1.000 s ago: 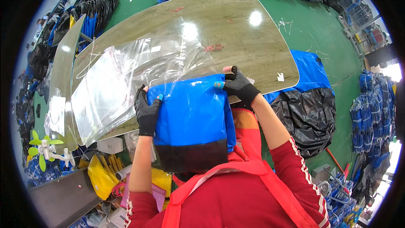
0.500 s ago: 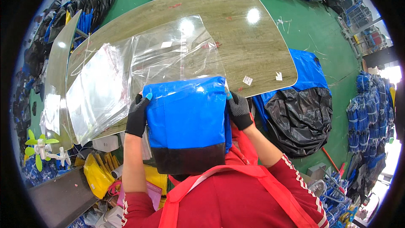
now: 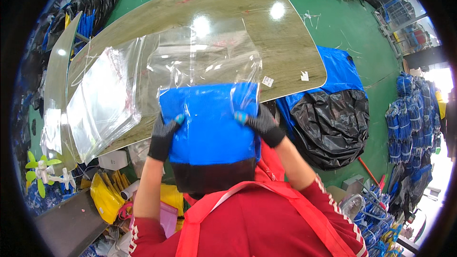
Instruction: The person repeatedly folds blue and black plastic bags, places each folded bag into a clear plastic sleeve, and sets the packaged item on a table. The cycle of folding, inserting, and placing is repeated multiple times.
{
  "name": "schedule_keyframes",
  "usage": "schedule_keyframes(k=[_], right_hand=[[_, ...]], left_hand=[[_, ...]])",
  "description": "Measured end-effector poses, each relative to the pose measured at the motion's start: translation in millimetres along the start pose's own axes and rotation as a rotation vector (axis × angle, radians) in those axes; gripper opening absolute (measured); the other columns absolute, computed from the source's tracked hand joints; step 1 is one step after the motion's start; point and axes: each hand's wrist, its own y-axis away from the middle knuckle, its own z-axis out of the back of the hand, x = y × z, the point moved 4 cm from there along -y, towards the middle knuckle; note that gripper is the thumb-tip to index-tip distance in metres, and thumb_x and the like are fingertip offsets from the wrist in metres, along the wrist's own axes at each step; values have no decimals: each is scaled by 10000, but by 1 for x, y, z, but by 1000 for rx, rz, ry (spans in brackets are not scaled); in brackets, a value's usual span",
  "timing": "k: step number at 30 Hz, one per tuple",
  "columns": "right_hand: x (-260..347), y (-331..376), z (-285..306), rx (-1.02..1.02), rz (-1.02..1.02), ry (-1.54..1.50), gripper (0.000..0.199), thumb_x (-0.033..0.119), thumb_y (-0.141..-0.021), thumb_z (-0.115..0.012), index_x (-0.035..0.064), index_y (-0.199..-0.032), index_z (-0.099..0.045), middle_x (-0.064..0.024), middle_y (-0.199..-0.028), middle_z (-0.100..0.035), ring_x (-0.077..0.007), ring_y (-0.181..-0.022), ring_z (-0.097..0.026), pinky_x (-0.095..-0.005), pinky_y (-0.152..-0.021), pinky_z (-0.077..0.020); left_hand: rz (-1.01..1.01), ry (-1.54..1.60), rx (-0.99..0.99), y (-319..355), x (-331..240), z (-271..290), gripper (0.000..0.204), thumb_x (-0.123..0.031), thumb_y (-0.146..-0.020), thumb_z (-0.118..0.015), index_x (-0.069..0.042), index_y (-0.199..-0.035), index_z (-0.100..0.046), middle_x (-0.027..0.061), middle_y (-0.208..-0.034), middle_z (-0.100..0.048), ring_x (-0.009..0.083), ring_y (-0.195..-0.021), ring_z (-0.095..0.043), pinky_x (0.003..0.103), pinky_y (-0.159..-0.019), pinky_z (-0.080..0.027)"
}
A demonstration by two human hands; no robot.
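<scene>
A folded blue bag (image 3: 214, 135) with a black band along its near end is held in front of the person's chest, at the near edge of the table. Its far end lies inside or under the mouth of a clear plastic bag (image 3: 166, 54); which of the two cannot be told. The left hand (image 3: 164, 132), in a black and grey glove, grips the blue bag by its left side, thumb on top and fingers mostly hidden beneath. The right hand (image 3: 266, 124), gloved alike, grips the right side the same way. The clear bag spreads away over the wood-patterned table (image 3: 285, 33), just beside a pile of clear bags (image 3: 102, 107) on the left. Two small white stickers (image 3: 267, 81) lie to the right of the clear bag. Beyond the table's right edge, a larger blue and black bag (image 3: 331, 123) rests on the green floor (image 3: 381, 62), and tied blue bundles (image 3: 404, 119) are stacked farther right. At lower left are a green-bladed fan (image 3: 42, 171) and some yellow bags (image 3: 103, 200).
</scene>
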Motion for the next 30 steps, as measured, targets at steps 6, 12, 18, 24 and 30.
schedule_keyframes(k=[6,12,18,24,30], right_hand=[[-48,122,-20,-125,-94,15,745,425,-810,-757,-13,-1339,-466,-189,-1209,-619,-253,-1155,-584,-385,-974,-462],[-84,88,56,287,-321,421,647,529,-899,-608,-4,-1266,-580,-116,-997,-688,-192,-992,-645,-329,-856,-511],[-43,46,19,-78,26,-319,527,370,-886,-687,6,-1242,-554,-43,-1027,-632,-138,-886,-585,-304,-798,-509],[-62,136,-22,-254,-283,-513,840,400,-748,-815,23,-1391,-427,-135,-1355,-520,-222,-1239,-508,-367,-994,-451],[-70,163,12,-29,-262,-80,739,407,-761,-809,28,-1322,-514,-138,-1219,-642,-202,-1130,-600,-343,-961,-478]], left_hand=[[-74,117,133,56,55,-29,805,-362,-760,-814,-35,-1394,-440,114,-1302,-560,215,-1164,-542,371,-988,-448],[87,-19,225,25,61,-25,537,-277,-851,-720,-30,-1292,-540,93,-1169,-643,204,-1050,-602,351,-906,-487],[-171,-310,76,2,42,-15,513,-374,-877,-688,-35,-1241,-561,83,-1050,-662,174,-916,-615,330,-820,-508],[-133,-104,287,108,91,-50,805,-340,-753,-812,-33,-1384,-418,148,-1356,-517,245,-1205,-526,386,-1033,-409],[133,-231,403,79,69,-64,667,-287,-781,-790,-27,-1329,-513,109,-1255,-607,237,-1139,-568,386,-984,-454]])
